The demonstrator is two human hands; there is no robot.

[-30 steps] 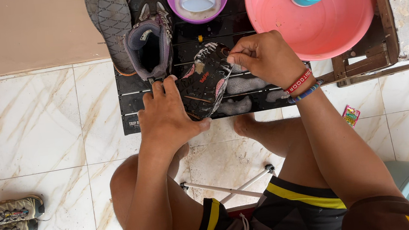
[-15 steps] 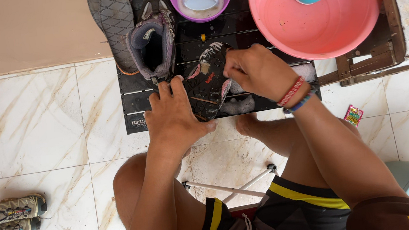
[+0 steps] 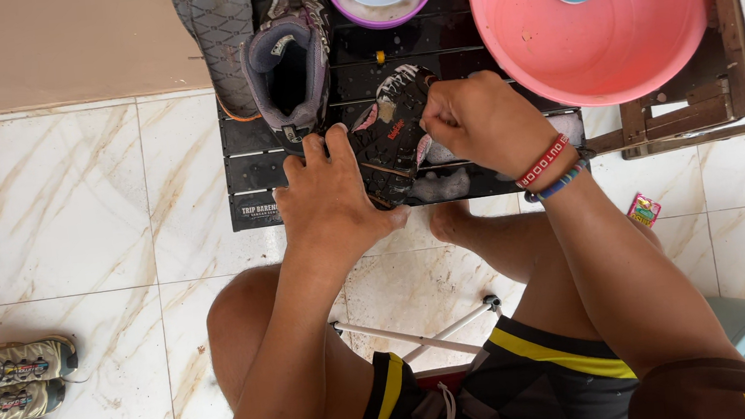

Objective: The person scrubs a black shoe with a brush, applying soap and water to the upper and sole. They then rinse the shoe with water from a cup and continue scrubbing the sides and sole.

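Down on the black slatted worktop [image 3: 247, 181] the left hand [image 3: 328, 200] pins a soapy, likely slippery dark shoe [image 3: 391, 139], stiff-soled, while the right hand [image 3: 478, 122] stays fisted around something I cannot make out.

glossy plastic basin [image 3: 593, 42], polished marble floor [image 3: 89, 200]
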